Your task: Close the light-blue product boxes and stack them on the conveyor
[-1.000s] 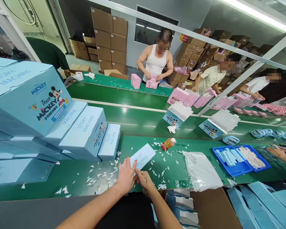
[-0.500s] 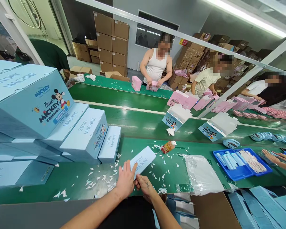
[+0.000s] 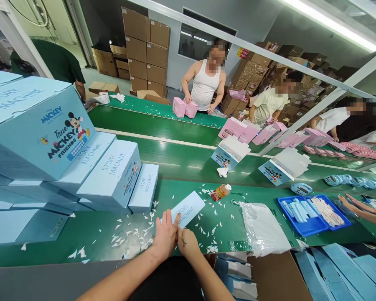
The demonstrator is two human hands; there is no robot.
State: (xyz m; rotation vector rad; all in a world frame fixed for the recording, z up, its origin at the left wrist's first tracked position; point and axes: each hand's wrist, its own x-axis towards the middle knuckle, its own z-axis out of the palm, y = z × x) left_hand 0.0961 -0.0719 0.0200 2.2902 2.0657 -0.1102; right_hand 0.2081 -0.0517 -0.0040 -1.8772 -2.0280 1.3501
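In the middle of the bench lies a light-blue carton (image 3: 191, 207) with "STORY MACHINE" printed on its upper face. My left hand (image 3: 165, 234) grips its near left end, the fingers reaching over the top. Against the near end my right hand (image 3: 188, 242) is curled, its thumb side close to the left fingers; most of its fingertips are hidden behind the hand. Left of my hands, a small closed carton (image 3: 144, 188) stands beside larger stacked blue cartons (image 3: 109, 171) with a cartoon mouse print. White paper scraps (image 3: 134, 236) litter the green bench around my hands.
A drink bottle (image 3: 221, 192) lies beyond the carton. To the right are a plastic bag (image 3: 265, 230) and a blue tray (image 3: 307, 228) with strips. Open blue boxes (image 3: 227, 156) stand on the conveyor (image 3: 175, 156). Several co-workers handle pink boxes (image 3: 179, 107) opposite.
My right hand has turned and curled more at the carton's near end; my left hand stays on it. Across the conveyor, a co-worker has brought one pink box beside another.
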